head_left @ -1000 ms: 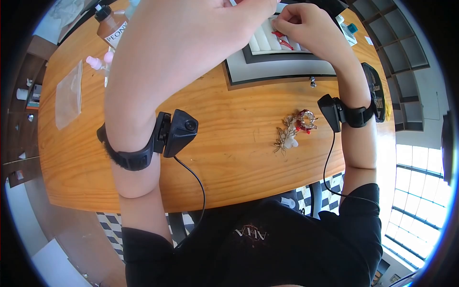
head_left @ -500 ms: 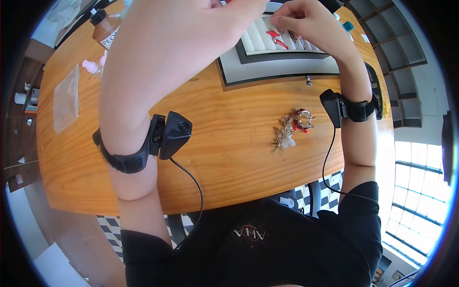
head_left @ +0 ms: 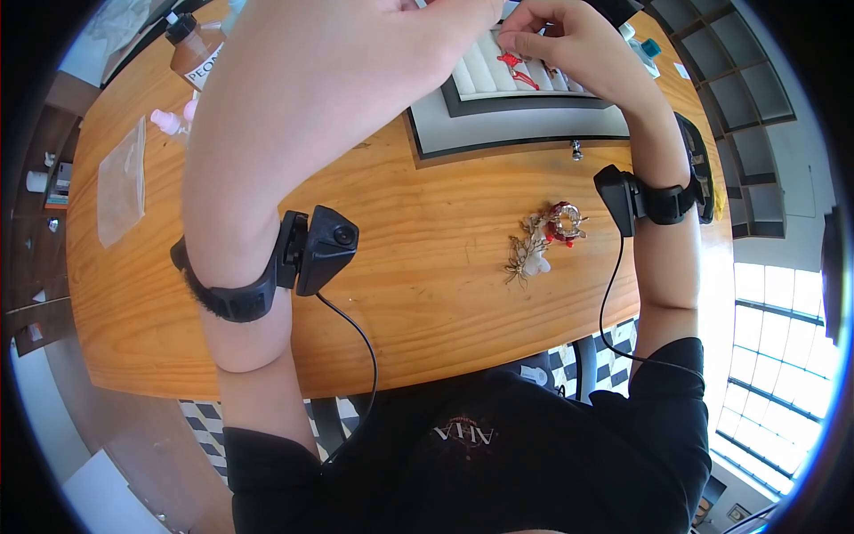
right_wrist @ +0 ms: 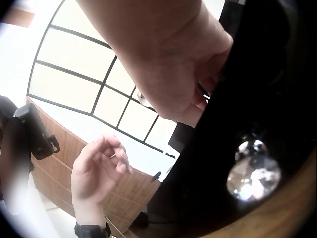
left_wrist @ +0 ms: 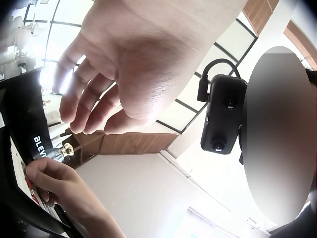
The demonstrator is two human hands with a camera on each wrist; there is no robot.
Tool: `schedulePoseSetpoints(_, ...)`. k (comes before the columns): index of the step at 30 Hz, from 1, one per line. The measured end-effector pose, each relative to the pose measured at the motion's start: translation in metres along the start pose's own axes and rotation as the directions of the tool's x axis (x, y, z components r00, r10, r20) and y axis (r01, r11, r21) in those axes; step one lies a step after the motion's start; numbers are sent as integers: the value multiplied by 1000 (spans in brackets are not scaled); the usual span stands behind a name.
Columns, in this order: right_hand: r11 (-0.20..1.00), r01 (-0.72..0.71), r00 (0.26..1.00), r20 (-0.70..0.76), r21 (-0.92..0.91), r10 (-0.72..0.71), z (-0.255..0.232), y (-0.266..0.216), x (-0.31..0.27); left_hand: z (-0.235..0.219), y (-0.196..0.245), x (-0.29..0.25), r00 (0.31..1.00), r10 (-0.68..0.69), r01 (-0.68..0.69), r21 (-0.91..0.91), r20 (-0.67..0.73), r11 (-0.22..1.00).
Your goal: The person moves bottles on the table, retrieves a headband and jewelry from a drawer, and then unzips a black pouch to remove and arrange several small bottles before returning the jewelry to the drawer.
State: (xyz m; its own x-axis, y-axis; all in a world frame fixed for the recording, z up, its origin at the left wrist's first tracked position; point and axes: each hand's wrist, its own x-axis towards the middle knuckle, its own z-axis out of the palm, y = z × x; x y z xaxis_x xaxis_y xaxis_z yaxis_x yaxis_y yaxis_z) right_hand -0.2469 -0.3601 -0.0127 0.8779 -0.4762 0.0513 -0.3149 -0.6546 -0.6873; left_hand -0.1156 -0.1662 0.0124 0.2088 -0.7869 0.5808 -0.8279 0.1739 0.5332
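At the top edge of the head view, my left hand [head_left: 427,31] is partly cut off. Its fingers are loosely bent with nothing between them in the left wrist view. My right hand [head_left: 569,40] bends over the white padded ring tray [head_left: 476,76], thumb and index fingertips close together at a padded roll. I cannot tell whether they pinch something small. Just below those fingertips, a red bow-like piece [head_left: 510,60] and a thin red piece [head_left: 525,80] lie across the rolls. The tray sits in a grey jewellery box [head_left: 498,129] with a black edge.
A gold branch-like ornament [head_left: 531,258] and a red-and-gold ring-shaped piece [head_left: 565,222] lie on the wooden table [head_left: 418,294]. A crystal knob [head_left: 576,151] is at the box's front. At left are a brown pump bottle [head_left: 191,53], a pink-capped bottle [head_left: 167,122] and a clear bag [head_left: 122,182].
The right hand has shifted slightly off the red pieces towards the tray's back, so more of them shows. The left hand has moved slightly left in view, along with the scene.
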Motion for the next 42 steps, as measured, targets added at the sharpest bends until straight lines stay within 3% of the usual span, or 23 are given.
schedulePoseSetpoints(3, 998, -24, 1000, -1, 50, 24, 4, 6, 5, 0, 0, 0, 1000, -1, 1, 0, 1, 1000)
schedulePoseSetpoints(6, 996, -79, 997, -28, -31, 79, 4, -9, 0, 1, 0, 0, 1000, 12, -11, 18, -13, 1000)
schedulePoseSetpoints(9, 999, 10, 1000, -19, -36, -11, 4, -5, -1, 0, 2, -1, 1000, -1, 2, 36, -16, 999)
schedulePoseSetpoints(12, 998, 8, 999, -39, -61, -10, 6, -5, -3, -1, 6, -1, 1000, -27, 27, 45, 0, 999)
schedulePoseSetpoints(15, 993, -117, 993, 3, -28, 117, 1, -5, -2, -3, 3, 0, 998, -38, 40, -40, 47, 998)
schedulePoseSetpoints(18, 986, 150, 989, -1, 78, -150, 4, 16, 0, -10, -6, 4, 992, -47, 69, -189, 120, 979)
schedulePoseSetpoints(21, 990, 62, 998, 40, -124, -57, -4, 2, -12, -3, -1, 0, 998, -25, 29, -95, 51, 995)
schedulePoseSetpoints(24, 980, 123, 992, -12, -154, -126, 0, 6, -12, -1, 2, -1, 1000, -10, 11, -34, 23, 999)
schedulePoseSetpoints(29, 993, 36, 999, -26, -113, -40, 2, 4, -11, -7, -8, 3, 997, 19, -5, -168, 81, 986)
schedulePoseSetpoints(34, 995, 27, 999, -18, -94, -29, 1, 4, -13, -2, 3, 1, 998, -3, 3, -6, 58, 1000)
schedulePoseSetpoints(36, 994, -2, 1000, -23, -105, -1, 0, 3, -13, -1, 1, 1, 998, 13, -11, -25, 54, 1000)
schedulePoseSetpoints(39, 943, 241, 967, -19, -230, -252, 3, 28, -10, -3, -4, 2, 998, -3, 10, -98, 64, 995)
schedulePoseSetpoints(42, 988, 145, 989, -31, -50, -147, 1, 21, -11, -1, 1, 1, 999, 1, 0, -27, 54, 1000)
